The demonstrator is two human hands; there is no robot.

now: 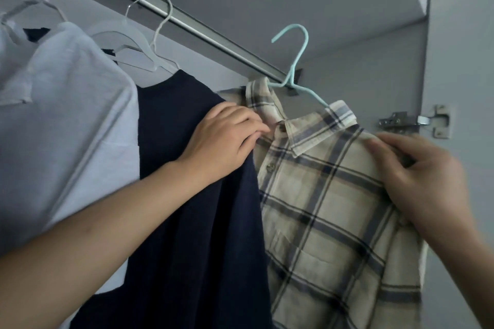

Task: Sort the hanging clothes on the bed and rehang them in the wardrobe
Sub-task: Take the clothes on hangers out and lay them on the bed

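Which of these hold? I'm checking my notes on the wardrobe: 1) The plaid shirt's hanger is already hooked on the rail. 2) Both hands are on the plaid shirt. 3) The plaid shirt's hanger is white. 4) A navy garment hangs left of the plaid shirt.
1) False: the teal hanger's hook is in front of the rail, not over it.
2) True: left hand at the plaid shirt collar, right hand at its shoulder.
3) False: it is teal.
4) True: navy garment.

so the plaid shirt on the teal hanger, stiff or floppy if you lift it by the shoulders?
Probably floppy: the plaid shirt creases under the right hand and drapes loosely below. Likely light, as a thin teal hanger carries it. It may slide off, since the hanger sits tilted and its hook looks clear of the rail.
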